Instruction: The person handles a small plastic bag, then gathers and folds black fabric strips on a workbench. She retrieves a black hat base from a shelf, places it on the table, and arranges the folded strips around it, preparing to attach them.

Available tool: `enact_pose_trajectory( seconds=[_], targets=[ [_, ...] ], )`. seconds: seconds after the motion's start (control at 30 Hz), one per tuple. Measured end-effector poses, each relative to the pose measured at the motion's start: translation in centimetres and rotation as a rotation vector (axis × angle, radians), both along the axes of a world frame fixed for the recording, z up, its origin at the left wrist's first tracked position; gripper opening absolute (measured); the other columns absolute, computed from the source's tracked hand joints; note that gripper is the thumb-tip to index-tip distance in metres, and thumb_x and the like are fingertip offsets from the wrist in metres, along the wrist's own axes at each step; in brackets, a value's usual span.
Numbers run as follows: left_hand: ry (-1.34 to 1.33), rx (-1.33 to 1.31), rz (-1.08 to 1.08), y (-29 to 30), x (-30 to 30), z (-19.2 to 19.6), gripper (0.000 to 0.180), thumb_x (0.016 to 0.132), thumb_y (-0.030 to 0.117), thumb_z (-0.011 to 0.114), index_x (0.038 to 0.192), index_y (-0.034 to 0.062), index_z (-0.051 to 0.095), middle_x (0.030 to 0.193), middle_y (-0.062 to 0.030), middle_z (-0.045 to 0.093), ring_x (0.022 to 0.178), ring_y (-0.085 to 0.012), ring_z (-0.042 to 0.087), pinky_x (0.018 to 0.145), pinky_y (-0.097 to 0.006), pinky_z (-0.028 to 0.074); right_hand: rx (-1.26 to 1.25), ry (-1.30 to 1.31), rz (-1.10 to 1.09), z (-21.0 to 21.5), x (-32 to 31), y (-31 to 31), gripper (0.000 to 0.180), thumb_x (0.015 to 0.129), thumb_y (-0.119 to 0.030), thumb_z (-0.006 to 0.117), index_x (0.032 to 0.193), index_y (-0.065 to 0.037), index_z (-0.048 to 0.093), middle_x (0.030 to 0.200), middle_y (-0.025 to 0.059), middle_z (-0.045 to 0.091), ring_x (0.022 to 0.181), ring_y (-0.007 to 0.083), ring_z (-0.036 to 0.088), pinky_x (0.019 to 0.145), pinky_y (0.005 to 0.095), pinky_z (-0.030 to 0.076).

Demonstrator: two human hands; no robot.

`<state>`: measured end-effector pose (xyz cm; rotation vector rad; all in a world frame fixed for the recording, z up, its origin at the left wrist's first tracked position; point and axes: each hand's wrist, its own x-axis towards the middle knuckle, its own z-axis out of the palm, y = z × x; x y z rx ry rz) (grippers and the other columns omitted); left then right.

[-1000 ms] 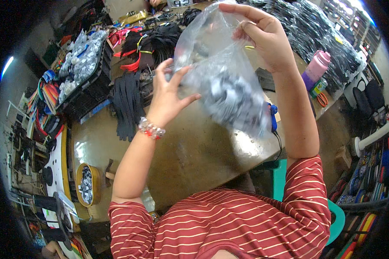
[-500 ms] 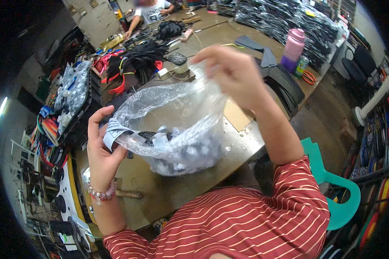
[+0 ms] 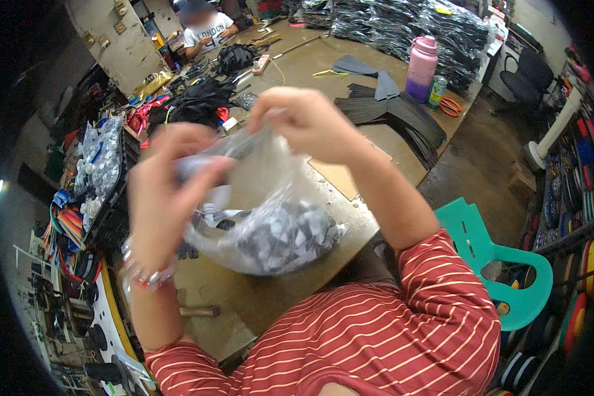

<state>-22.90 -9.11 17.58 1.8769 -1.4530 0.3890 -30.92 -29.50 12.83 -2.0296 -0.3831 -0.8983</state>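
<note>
Both hands (image 3: 307, 125) (the left blurred) hold a clear bag (image 3: 280, 241) — a distant white shirt (image 3: 208, 33) bears dark lettering.

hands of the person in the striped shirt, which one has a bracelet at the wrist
The left hand, with a beaded bracelet around its wrist; the right hand, pinching the top of the clear plastic bag, shows none.

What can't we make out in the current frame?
All head view:
Left hand: motion blur smears its fingers; contact with the clear bag unclear.
Right hand: fingertips blurred where they pinch the bag.
Small pieces: count lost behind crinkled plastic and overlap.
Wooden handle: left end hidden behind the left forearm.
</note>
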Motion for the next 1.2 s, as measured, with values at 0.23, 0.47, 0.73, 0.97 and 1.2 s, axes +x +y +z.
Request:
enact_pose_trajectory(
  seconds=[0.23,0.47,0.73,0.97,1.2],
  targets=[
    [0.203,0.051,-0.100,1.2,1.9,-1.7,0.044,0.074,0.020,0.069,0.112,0.0006,0.058,0.096,-0.0122,0.065,0.090,-0.0205,0.062,0.080,-0.033,0.048,0.064,-0.095,-0.220,-0.6,-1.7,-0.9,0.024,0.079,0.008,0.043,0.090,-0.001,0.062,0.085,0.0049,0.057,0.058,0.0070,0.053,0.053,0.0199,0.045],
    [0.517,-0.241,-0.260,5.5,3.8,-15.3,0.095,0.075,0.057,0.061,0.141,0.0040,0.019,0.140,-0.0169,0.024,0.129,-0.0289,0.023,0.105,-0.044,0.020,0.466,-0.222,-0.202,-2.8,-1.9,-1.4,0.027,0.076,0.011,0.043,0.090,-0.002,0.062,0.085,0.0068,0.058,0.065,0.0067,0.055,0.054,0.0215,0.046],
    [1.372,-0.184,-0.272,-7.2,0.8,-20.5,0.074,0.078,0.049,0.062,0.124,-0.0045,0.041,0.083,-0.0121,0.061,0.066,-0.0192,0.058,0.068,-0.036,0.052,-0.490,-0.213,0.373,-5.2,0.6,10.0,0.012,0.075,-0.006,0.051,0.084,-0.002,0.045,0.080,0.0130,0.046,0.079,0.0301,0.058,0.063,0.0386,0.048],
    [0.301,0.252,-0.248,-9.3,0.4,-30.5,0.032,0.082,0.022,0.060,0.105,0.0005,0.059,0.093,-0.0076,0.062,0.083,-0.0215,0.057,0.079,-0.037,0.048,-0.109,-0.146,-0.047,-11.4,-5.5,0.1,0.055,0.080,-0.024,0.062,0.128,-0.003,0.044,0.123,0.0181,0.050,0.112,0.0320,0.050,0.095,0.0384,0.039],
    [0.151,0.244,-0.271,-10.6,0.2,-30.1,0.029,0.080,0.013,0.056,0.108,0.0047,0.060,0.108,-0.0131,0.060,0.104,-0.0274,0.054,0.095,-0.039,0.039,-0.256,0.673,-0.378,-20.8,-11.0,-0.2,0.123,0.059,-0.072,0.064,0.144,-0.002,0.008,0.149,0.0213,0.009,0.138,0.0352,0.009,0.106,0.0593,0.006]
  ],
)
